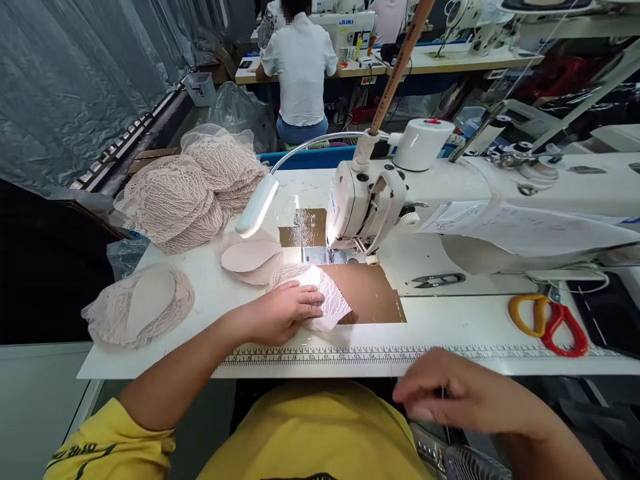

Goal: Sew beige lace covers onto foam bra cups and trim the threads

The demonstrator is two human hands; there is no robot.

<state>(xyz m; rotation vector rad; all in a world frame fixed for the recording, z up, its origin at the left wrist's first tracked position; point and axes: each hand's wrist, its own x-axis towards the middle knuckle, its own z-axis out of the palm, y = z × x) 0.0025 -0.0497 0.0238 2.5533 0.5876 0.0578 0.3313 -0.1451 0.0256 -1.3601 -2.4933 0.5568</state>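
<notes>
I think the lace piece (336, 298) could slip or wrinkle, because it is thin and my left grip (287, 312) may press unevenly. It lies on the tabletop (465, 320), just before the sewing machine (345, 207). My left grip is not clenched; its fingers rest upon the lace. My right grip (440, 393), loosely curled, seems released, touching nothing visible.

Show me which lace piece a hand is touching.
The lace piece under the left hand; no hand touches the tall pile, the leftmost bundle or the bundle near the lamp head.
</notes>
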